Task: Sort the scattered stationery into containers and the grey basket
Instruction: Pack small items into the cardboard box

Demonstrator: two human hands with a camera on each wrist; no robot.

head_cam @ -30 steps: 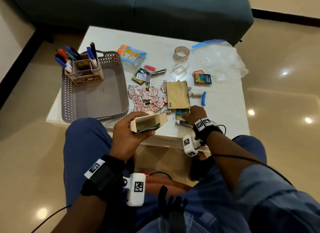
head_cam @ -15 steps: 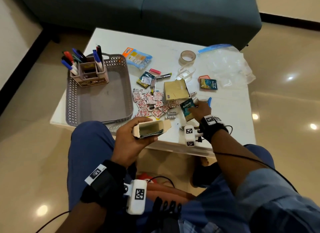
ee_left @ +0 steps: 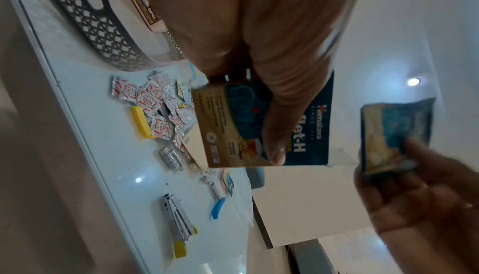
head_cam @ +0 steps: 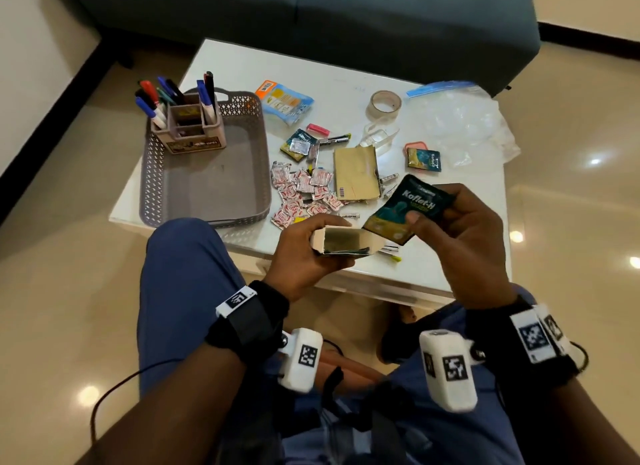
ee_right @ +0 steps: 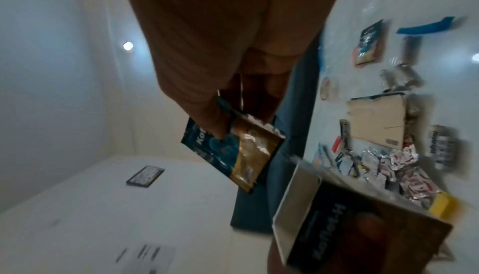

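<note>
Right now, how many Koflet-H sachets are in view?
3. First sachet pinched in the right hand; second sachet on the table's right, atop a pink-rimmed thing; third sachet mid-table under a foil piece. More may be hidden in the box the left hand holds.

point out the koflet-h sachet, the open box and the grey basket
Koflet-H sachet [head_cam: 412,205]: head view, on its printed front, pinched by the right hand.
open box [head_cam: 346,243]: head view, on its open mouth, held in the left hand.
grey basket [head_cam: 152,173]: head view, on its perforated left wall.
</note>
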